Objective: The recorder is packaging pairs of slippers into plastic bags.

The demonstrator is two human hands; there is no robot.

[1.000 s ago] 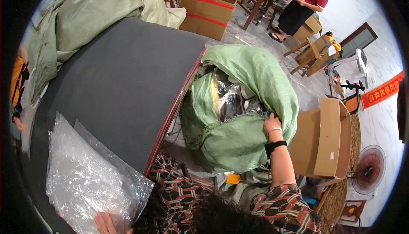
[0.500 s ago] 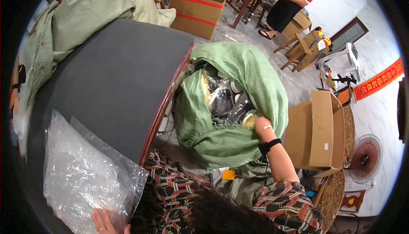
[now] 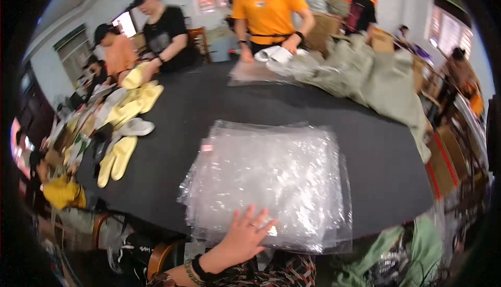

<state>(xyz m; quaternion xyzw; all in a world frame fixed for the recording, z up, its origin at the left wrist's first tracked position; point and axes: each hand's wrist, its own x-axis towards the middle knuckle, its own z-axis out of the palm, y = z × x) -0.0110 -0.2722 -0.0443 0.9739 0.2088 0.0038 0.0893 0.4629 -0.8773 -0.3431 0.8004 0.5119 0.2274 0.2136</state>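
My left hand (image 3: pixel 242 240) lies palm down with its fingers spread on the near edge of a stack of clear plastic bags (image 3: pixel 271 172). A ring is on one finger, and a dark band and a beaded bracelet circle the wrist. Nothing is gripped in this hand. The bags lie flat on the dark tabletop (image 3: pixel 180 114), their edges not quite lined up. My right hand is out of the picture. At lower right, below the table edge, a green woven sack (image 3: pixel 428 245) stands with its mouth open; plastic-wrapped items inside are blurred.
Yellow slippers (image 3: pixel 119 156) and a grey slipper (image 3: pixel 136 126) lie along the table's left side. Across it, a person in orange (image 3: pixel 271 7) handles white slippers (image 3: pixel 282 57). A person in black (image 3: pixel 167 31) stands far left. A grey-green sack (image 3: pixel 386 78) drapes over the far right.
The view has swung from the open sack on the right to the table. My right hand, at the sack's contents before, has left the picture. My left hand still rests on the bags.
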